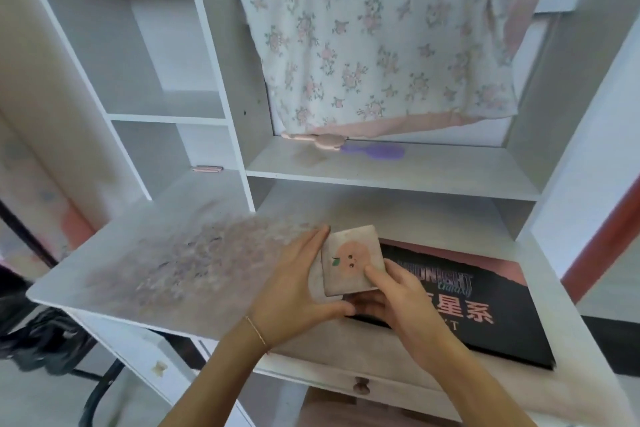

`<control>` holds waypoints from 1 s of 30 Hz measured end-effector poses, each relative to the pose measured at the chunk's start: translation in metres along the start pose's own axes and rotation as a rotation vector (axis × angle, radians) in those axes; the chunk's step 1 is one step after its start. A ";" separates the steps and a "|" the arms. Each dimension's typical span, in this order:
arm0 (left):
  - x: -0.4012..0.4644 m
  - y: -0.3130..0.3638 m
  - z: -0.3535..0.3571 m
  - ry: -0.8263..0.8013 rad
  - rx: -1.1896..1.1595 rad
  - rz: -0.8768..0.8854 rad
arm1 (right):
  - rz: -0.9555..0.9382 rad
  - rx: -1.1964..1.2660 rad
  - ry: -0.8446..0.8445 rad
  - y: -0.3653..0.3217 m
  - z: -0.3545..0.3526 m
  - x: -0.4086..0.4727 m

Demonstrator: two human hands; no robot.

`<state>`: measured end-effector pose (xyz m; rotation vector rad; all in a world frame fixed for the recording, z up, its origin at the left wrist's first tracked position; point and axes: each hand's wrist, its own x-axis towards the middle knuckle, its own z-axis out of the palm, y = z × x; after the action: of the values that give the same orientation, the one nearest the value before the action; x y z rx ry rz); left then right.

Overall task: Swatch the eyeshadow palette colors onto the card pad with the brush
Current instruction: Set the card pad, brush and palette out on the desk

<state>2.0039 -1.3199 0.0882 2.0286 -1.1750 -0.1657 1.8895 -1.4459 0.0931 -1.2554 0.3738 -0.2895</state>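
Note:
A small square case (351, 258) with a peach cartoon face on its lid is held between both hands above the white desk (194, 246). My left hand (294, 284) cups its left side, fingers straight along the edge and thumb under the front. My right hand (391, 298) grips the front right corner, thumb on the lid. Under and right of the case lies a large black and pink eyeshadow palette box (485, 308) with printed lettering. No brush is visible in either hand.
On the shelf behind lie a pink brush-like item (318, 140) and a purple hairbrush (374, 151). A floral cloth (381, 35) hangs above. Open white cubbies stand at left. A drawer knob (362, 385) sits below the desk front.

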 end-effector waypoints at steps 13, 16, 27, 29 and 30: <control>0.010 -0.007 0.006 0.127 -0.976 -0.216 | 0.080 0.154 0.046 0.005 -0.013 0.023; 0.018 -0.015 0.010 0.338 -0.951 -0.509 | 0.079 0.084 0.012 0.011 -0.010 0.023; 0.045 -0.080 -0.029 0.509 -0.197 -0.587 | -0.130 -0.589 -0.028 0.023 -0.009 0.030; 0.048 -0.092 -0.028 0.462 -0.029 -0.593 | -0.190 -0.739 -0.006 0.021 -0.011 0.032; 0.049 -0.098 -0.026 0.437 0.047 -0.600 | -0.227 -0.792 0.000 0.020 -0.012 0.033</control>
<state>2.1109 -1.3161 0.0525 2.2559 -0.2895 0.0177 1.9147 -1.4641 0.0668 -2.0839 0.3564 -0.3485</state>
